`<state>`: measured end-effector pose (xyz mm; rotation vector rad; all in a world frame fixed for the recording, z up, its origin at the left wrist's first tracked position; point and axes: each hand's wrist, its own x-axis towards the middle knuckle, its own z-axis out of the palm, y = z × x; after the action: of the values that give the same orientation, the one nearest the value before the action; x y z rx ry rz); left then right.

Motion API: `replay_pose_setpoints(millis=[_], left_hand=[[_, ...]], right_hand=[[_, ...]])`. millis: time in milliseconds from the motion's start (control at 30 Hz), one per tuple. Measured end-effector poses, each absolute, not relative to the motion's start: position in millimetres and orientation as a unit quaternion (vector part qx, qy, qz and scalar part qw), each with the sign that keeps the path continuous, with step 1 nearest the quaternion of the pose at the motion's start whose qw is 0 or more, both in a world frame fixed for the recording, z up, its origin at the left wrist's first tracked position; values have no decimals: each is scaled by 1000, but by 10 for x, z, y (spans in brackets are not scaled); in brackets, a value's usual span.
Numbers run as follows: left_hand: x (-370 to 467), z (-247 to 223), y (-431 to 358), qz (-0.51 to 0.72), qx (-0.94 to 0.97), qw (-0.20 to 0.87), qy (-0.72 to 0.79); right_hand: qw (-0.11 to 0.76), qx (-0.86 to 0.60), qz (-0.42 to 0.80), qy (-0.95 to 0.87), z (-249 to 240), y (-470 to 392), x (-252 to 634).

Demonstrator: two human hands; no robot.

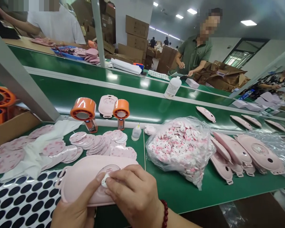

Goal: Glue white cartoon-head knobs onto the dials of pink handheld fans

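A pale pink plastic shell (83, 177) with a round clear window lies tilted in front of me. My left hand (78, 202) grips its near edge, the thumb pressed by the window. With thumb and fingertips, my right hand (135, 190) pinches a small white cat-face piece (105, 180) against the window; my left thumb touches it too. A red bead bracelet (165, 213) circles my right wrist. Right of the shell stands a clear plastic bag (180, 145) full of similar white and pink pieces. Round pink printed discs (97, 144) lie behind the shell.
Orange handheld fans (83, 109) and a small dropper bottle (136, 132) stand behind the discs. More pink shells (258, 152) are stacked at right. A sheet of black ovals (19, 199) lies at left. A white bottle (173, 87) stands on the green conveyor (137, 101). People work beyond.
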<state>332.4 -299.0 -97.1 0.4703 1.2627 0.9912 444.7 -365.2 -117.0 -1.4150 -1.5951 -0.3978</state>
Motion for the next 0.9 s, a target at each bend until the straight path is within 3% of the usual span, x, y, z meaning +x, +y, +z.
replay_pose_setpoints(millis=[233,467,633,733,900], left_hand=[[3267,-1085,-2992,439,250,667,547],[3242,-1034,-2993,433,227,671,558],[3201,-1033,-2978,422,281,673,538],[3157,-1088,-2996,399,280,703,518],[3138,-1136,-3063,372,227,745,505]], right_hand=[[465,-601,-61,-647,-1143,-3681,4483],[428,-567,-34,-703,-1153,-3738,4546],[548,-648,220,-480,-1082,-3704,4641],[578,-637,364,-357,-1081,-3663,4639],[600,-639,368,-311,-1112,-3630,4580]])
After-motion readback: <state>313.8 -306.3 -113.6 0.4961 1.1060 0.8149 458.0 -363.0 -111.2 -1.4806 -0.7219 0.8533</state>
